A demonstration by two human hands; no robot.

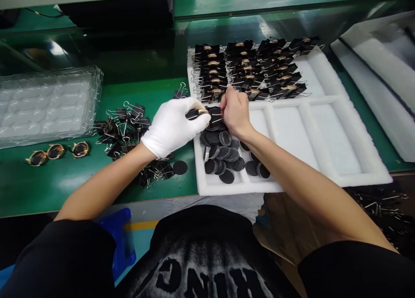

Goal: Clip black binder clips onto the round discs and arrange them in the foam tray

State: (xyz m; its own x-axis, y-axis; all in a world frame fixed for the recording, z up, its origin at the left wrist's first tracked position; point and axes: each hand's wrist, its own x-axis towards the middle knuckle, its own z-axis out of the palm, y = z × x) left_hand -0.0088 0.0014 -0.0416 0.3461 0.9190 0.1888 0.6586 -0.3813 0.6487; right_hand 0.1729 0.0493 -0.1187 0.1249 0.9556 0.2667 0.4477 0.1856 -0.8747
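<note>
My left hand (175,126), in a white glove, is closed around a small round gold-rimmed watch case (202,112) with black clips on it. My bare right hand (236,112) pinches a black binder clip (214,115) at the right side of that case; the fingertips are partly hidden. Both hands are above the left part of a white foam tray (240,188). Under them lie many black discs (227,153) in its near compartments. Rows of clamped gold cases (248,69) fill much of the tray's far half.
Left of the tray is a pile of loose binder clips (125,129), with one black disc (180,167) beside it. Three gold watch cases (55,151) lie farther left, near stacked clear plastic trays (48,106). White foam sheets (379,86) lean at right. More clips (379,207) show below the table edge.
</note>
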